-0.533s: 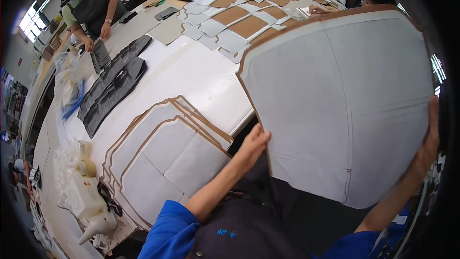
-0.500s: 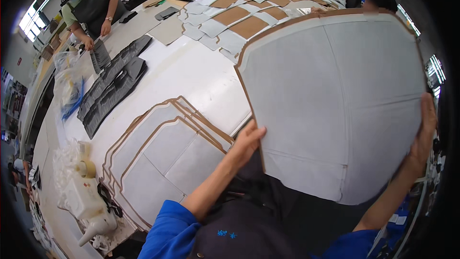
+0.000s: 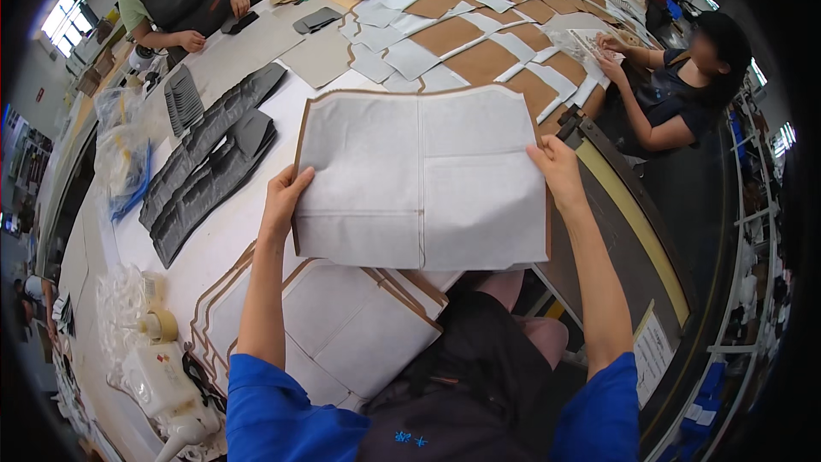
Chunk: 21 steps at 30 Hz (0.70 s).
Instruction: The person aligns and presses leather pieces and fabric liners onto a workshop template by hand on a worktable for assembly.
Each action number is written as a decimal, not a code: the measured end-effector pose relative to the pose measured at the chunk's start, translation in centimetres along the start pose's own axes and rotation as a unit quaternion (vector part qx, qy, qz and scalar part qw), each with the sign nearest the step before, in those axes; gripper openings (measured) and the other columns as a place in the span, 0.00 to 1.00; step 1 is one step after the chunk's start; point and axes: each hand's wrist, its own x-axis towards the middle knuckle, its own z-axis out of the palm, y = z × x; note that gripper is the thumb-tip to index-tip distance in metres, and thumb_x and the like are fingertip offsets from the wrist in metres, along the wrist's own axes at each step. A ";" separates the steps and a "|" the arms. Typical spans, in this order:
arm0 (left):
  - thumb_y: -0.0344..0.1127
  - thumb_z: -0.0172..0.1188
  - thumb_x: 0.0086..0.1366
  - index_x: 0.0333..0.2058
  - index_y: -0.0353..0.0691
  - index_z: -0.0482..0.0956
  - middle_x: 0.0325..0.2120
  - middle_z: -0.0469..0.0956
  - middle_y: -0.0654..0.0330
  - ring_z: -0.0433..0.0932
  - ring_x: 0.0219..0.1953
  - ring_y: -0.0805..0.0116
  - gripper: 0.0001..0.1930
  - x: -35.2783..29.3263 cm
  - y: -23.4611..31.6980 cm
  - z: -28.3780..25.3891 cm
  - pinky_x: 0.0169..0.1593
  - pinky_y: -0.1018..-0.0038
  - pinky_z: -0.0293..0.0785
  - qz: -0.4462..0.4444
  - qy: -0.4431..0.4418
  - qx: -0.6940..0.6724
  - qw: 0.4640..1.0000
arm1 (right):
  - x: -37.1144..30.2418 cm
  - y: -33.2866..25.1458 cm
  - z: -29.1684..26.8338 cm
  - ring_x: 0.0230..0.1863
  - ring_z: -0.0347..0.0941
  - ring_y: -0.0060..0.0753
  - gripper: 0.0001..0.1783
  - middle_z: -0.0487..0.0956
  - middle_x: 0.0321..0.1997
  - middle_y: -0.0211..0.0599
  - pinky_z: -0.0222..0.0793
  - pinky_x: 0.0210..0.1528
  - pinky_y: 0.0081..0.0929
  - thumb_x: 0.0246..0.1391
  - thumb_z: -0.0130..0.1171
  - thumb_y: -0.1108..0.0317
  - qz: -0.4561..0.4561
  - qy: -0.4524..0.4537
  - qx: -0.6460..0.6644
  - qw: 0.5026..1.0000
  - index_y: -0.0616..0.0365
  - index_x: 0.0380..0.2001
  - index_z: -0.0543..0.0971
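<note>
A white panel with brown edges and stitched seams (image 3: 359, 141) is held up in front of me, above the table. My left hand (image 3: 286, 197) grips its left edge, the thumb lying over the white face. On the opposite edge my right hand (image 3: 558, 173) pinches the panel the same way. The fingers behind the panel are partly hidden. Below and to the left lies a stack of similar brown-edged white panels (image 3: 342, 304), partly covered by the held panel and my left forearm.
Dark grey pleated pieces (image 3: 214, 171) lie left on the white table. A white plastic bottle (image 3: 158, 381) and a tape roll (image 3: 158, 325) stand near left. Overlapping brown and white panels (image 3: 445, 34) spread across the far side. Co-workers sit or stand far left and at right.
The panel has moved left and away from me, from the right side to the middle, and appears smaller. Both hands still grip its edges. The co-worker at right is now uncovered.
</note>
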 end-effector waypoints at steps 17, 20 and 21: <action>0.45 0.69 0.70 0.58 0.42 0.83 0.39 0.84 0.67 0.78 0.38 0.79 0.22 13.2 -4.6 -4.2 0.43 0.79 0.73 -0.094 -0.031 -0.057 0.993 | 11.2 8.5 7.0 0.43 0.80 0.32 0.10 0.82 0.42 0.41 0.76 0.48 0.32 0.62 0.57 0.78 0.171 0.074 0.051 0.981 0.69 0.46 0.78; 0.42 0.68 0.69 0.65 0.45 0.77 0.47 0.84 0.64 0.80 0.45 0.76 0.27 12.9 -4.3 -4.8 0.49 0.75 0.75 -0.057 -0.056 -0.021 0.997 | 12.1 10.3 7.8 0.47 0.80 0.36 0.11 0.82 0.46 0.45 0.76 0.51 0.36 0.63 0.56 0.79 0.146 0.122 0.121 0.974 0.69 0.48 0.77; 0.41 0.67 0.70 0.66 0.46 0.76 0.49 0.84 0.64 0.80 0.46 0.75 0.27 13.3 -4.2 -3.5 0.50 0.73 0.75 -0.035 -0.077 0.002 0.996 | 12.6 11.7 6.2 0.48 0.80 0.39 0.13 0.82 0.48 0.46 0.76 0.52 0.36 0.62 0.56 0.80 0.145 0.144 0.084 0.975 0.68 0.49 0.78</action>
